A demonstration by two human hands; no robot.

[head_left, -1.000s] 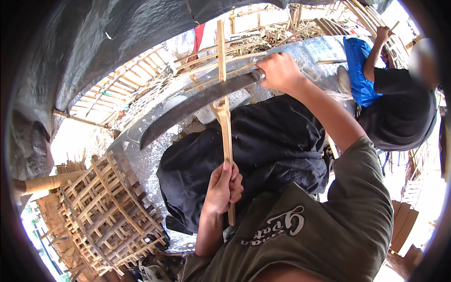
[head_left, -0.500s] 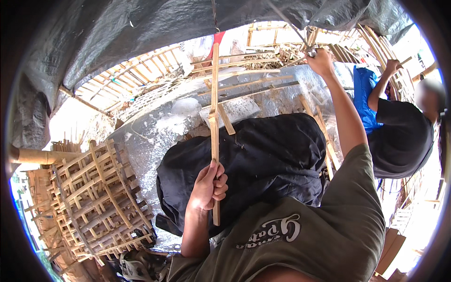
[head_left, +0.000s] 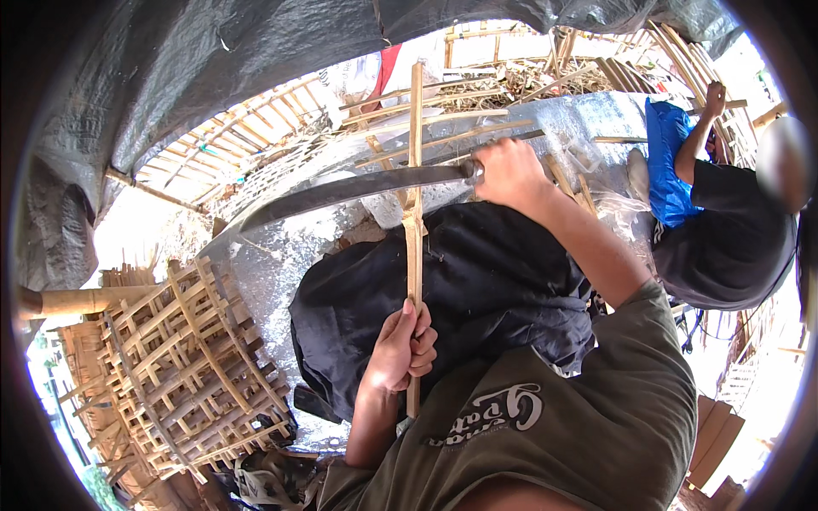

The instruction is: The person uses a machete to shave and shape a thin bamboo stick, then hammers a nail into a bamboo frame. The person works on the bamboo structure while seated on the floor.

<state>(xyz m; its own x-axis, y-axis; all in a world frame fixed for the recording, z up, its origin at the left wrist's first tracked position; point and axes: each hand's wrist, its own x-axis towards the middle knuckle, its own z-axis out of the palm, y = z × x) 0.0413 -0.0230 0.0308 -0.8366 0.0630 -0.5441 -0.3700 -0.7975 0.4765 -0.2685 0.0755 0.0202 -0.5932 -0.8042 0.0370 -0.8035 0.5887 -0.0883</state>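
My left hand (head_left: 402, 347) is wrapped round the lower part of a narrow bamboo strip (head_left: 414, 272), which stands nearly upright in the picture. A node thickens the strip about midway along. My right hand (head_left: 514, 177) grips a machete; the handle is mostly hidden in the fingers. The long dark machete blade (head_left: 336, 192) points left and crosses the strip just above the node; whether it touches the strip, I cannot tell. Black cloth (head_left: 443, 289) lies over my legs below the strip. A pale block (head_left: 430, 204) sits partly behind the blade and strip.
On the left lies a stack of woven bamboo lattice (head_left: 192, 366). Loose strips (head_left: 460, 140) rest on the silvery sheet (head_left: 256, 264) ahead. To the right a person in black (head_left: 724, 230) sits beside a blue sheet (head_left: 665, 162). Dark tarpaulin (head_left: 239, 77) hangs overhead.
The machete has come down from high on the right, and its blade now lies across the strip. My left hand and the strip have shifted slightly right in the picture.
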